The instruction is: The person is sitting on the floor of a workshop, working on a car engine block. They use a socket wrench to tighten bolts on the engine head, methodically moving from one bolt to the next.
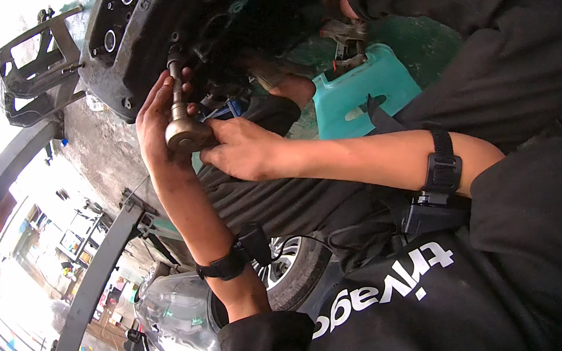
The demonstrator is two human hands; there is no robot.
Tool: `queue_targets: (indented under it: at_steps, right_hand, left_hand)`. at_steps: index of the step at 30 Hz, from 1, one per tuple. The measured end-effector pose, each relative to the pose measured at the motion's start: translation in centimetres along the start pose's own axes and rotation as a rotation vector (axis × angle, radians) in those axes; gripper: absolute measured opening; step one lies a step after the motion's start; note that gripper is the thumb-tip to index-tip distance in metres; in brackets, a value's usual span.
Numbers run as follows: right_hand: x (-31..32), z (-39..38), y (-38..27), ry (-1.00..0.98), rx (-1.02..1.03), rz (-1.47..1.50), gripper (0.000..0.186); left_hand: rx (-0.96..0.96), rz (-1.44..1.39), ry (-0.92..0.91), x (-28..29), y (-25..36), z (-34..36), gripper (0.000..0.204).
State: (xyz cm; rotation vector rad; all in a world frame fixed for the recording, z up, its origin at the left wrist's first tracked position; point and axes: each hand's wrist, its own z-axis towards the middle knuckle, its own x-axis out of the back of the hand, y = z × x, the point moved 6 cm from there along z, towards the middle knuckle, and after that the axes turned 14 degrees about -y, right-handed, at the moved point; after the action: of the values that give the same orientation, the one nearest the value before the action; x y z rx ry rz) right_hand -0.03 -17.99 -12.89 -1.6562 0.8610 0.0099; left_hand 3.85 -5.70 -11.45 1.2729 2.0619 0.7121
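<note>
A metal socket wrench (178,107) with a thick round head stands nearly upright in front of me. Its shaft reaches up to a bolt spot on the edge of a large dark metal casting (147,27). My left hand (158,118) is wrapped round the shaft from the left, fingertips showing on its far side. From the right, my right hand (244,148) is closed against the wrench's round head; the part inside its fingers is hidden.
Another person in a dark sleeve (470,20) works close by at the upper right, beside a turquoise plastic stool (364,96). A black metal bracket (39,63) is left of the casting. Grey metal beams (97,293) cross the left side. Lower down are a car wheel (300,272) and silver bodywork (178,313).
</note>
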Motion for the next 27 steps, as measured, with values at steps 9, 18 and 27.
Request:
queue_targets:
  at_steps: [9, 18, 27]
  right_hand:
    - [-1.4, 1.2, 0.5, -0.059, -0.086, 0.259, 0.03]
    - [-3.1, 3.4, -1.3, 0.058, 0.364, 0.583, 0.033]
    - [-0.8, 0.5, 3.3, -0.316, -0.329, -0.526, 0.036]
  left_hand:
    - [0.06, 0.097, 0.059, -0.8, 1.4, -1.0, 0.042]
    - [-0.317, 1.158, 0.013, -6.2, 4.1, -5.5, 0.034]
    - [-0.296, 0.375, 0.205, -0.5, 3.0, -5.2, 0.023]
